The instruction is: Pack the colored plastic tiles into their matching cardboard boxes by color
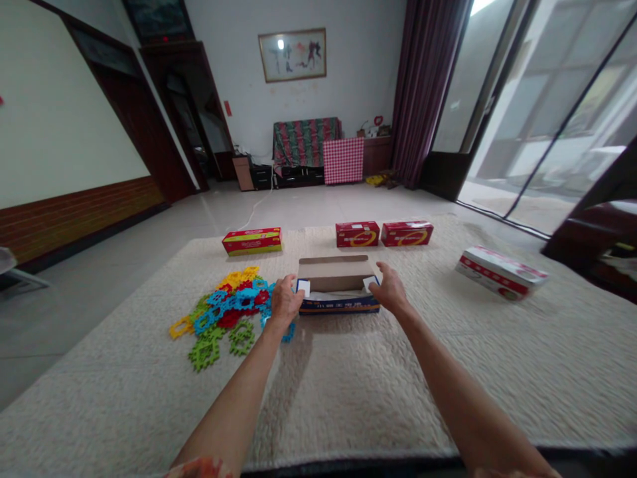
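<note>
A dark blue cardboard box (339,307) sits on the cream quilted mat in front of me, its lid raised at the back and its inside partly visible. My left hand (286,300) grips the box's left end, the thumb by the white end flap (303,287). At the right end, my right hand (391,289) has its thumb against the other white flap (369,284), with the fingers along the outside. Beside my left hand lies a loose pile of plastic gear-edged pieces (243,301) in yellow, red, blue and green.
Beyond the open box stand a red and yellow-green box (253,241) and two red boxes (357,234) (407,234). A white and red box (501,272) lies to the right. The mat (348,398) covers the floor; a covered cabinet (306,143) stands by the far wall.
</note>
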A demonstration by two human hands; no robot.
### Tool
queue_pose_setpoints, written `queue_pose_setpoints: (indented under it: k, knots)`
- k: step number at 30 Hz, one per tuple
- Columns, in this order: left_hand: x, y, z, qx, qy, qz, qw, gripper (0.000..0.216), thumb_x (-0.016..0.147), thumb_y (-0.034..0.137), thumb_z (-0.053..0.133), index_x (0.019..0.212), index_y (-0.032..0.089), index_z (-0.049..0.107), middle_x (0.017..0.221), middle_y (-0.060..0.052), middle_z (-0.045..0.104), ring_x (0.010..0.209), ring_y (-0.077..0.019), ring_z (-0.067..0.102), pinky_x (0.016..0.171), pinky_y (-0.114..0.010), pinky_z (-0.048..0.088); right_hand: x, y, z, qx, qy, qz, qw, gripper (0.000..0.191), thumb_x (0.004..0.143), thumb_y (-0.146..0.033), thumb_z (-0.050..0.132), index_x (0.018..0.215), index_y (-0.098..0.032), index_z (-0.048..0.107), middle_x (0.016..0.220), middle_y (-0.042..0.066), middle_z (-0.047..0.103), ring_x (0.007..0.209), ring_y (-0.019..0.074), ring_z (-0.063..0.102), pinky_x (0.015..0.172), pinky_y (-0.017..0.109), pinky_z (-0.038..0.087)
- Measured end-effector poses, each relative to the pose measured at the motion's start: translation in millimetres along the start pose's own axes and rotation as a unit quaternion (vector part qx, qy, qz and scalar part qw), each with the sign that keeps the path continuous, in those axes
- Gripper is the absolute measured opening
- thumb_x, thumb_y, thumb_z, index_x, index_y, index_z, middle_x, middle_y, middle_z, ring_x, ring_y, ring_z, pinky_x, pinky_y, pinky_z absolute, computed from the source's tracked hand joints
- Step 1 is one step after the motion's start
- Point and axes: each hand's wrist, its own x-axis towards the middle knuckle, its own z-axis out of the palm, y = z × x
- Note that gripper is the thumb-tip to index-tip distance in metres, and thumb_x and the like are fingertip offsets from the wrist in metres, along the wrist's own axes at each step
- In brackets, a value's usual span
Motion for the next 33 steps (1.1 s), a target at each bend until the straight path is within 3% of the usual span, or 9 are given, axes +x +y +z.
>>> queue_pose_setpoints:
  k: [4, 8, 13, 18, 24, 29, 33]
  knots:
    - [1, -5, 4, 0.008, -0.002, -0.007, 1.0, 0.047, 0.072, 0.018, 0.066, 0.119, 0.016, 0.066, 0.102, -0.01, 0.069, 0.093, -0.0221, 0.066, 0.09, -0.034, 0.05, 5, 9, 9, 0.039, -0.022, 0.0, 0.999, 0.071, 0.058, -0.02, 0.058, 0.129, -0.021, 0.054, 0.11, 0.012, 0.069, 0.094, 0.0291, 0.066, 0.084, 0.045, 0.054]
    - [0, -5, 7, 0.002, 0.004, -0.003, 1.0, 0.046, 0.073, 0.016, 0.064, 0.119, 0.015, 0.065, 0.104, -0.01, 0.069, 0.09, -0.0209, 0.067, 0.087, -0.033, 0.051, 5, 11, 12, 0.087, -0.026, -0.029, 0.995, 0.08, 0.06, -0.021, 0.055, 0.139, -0.022, 0.043, 0.122, 0.013, 0.065, 0.102, 0.0283, 0.065, 0.085, 0.045, 0.055]
    - [-3, -4, 10, -0.008, 0.019, 0.012, 1.0, 0.048, 0.074, 0.017, 0.063, 0.121, 0.014, 0.064, 0.103, -0.012, 0.068, 0.088, -0.0221, 0.066, 0.09, -0.037, 0.051, 2, 3, 5, 0.131, 0.005, -0.05, 0.99, 0.082, 0.066, -0.04, 0.067, 0.141, -0.018, 0.041, 0.112, 0.011, 0.062, 0.104, 0.0288, 0.061, 0.09, 0.048, 0.051]
    - [-6, -4, 7, -0.027, 0.037, 0.026, 0.999, 0.052, 0.073, 0.019, 0.064, 0.125, 0.012, 0.061, 0.105, -0.013, 0.068, 0.084, -0.0221, 0.066, 0.085, -0.038, 0.054, -11, -14, -5, 0.112, 0.029, -0.134, 0.984, 0.058, 0.073, -0.051, 0.071, 0.12, -0.021, 0.058, 0.116, 0.011, 0.058, 0.11, 0.0291, 0.057, 0.098, 0.05, 0.045]
    - [-11, -4, -5, -0.053, 0.069, 0.052, 0.995, 0.055, 0.071, 0.012, 0.058, 0.126, 0.014, 0.059, 0.114, -0.013, 0.067, 0.086, -0.0207, 0.066, 0.089, -0.038, 0.054, -22, -21, -4, 0.128, 0.042, -0.189, 0.973, 0.025, 0.085, -0.042, 0.058, 0.1, -0.023, 0.061, 0.11, 0.011, 0.061, 0.11, 0.0269, 0.059, 0.099, 0.047, 0.046]
    - [-11, -5, -9, -0.099, 0.073, 0.105, 0.987, 0.049, 0.074, 0.012, 0.053, 0.121, 0.018, 0.063, 0.124, -0.012, 0.066, 0.102, -0.0228, 0.066, 0.09, -0.036, 0.055, -25, -19, -1, 0.115, 0.056, -0.195, 0.972, 0.019, 0.082, -0.036, 0.061, 0.095, -0.022, 0.062, 0.107, 0.012, 0.064, 0.107, 0.027, 0.062, 0.097, 0.047, 0.049]
    - [-12, -6, -7, -0.107, 0.048, 0.115, 0.987, 0.036, 0.078, 0.014, 0.052, 0.109, 0.02, 0.068, 0.12, -0.01, 0.069, 0.11, -0.0228, 0.064, 0.095, -0.036, 0.053, -27, -16, 0, 0.104, 0.059, -0.188, 0.975, 0.018, 0.082, -0.036, 0.062, 0.093, -0.023, 0.063, 0.108, 0.012, 0.064, 0.105, 0.0265, 0.062, 0.095, 0.047, 0.05]
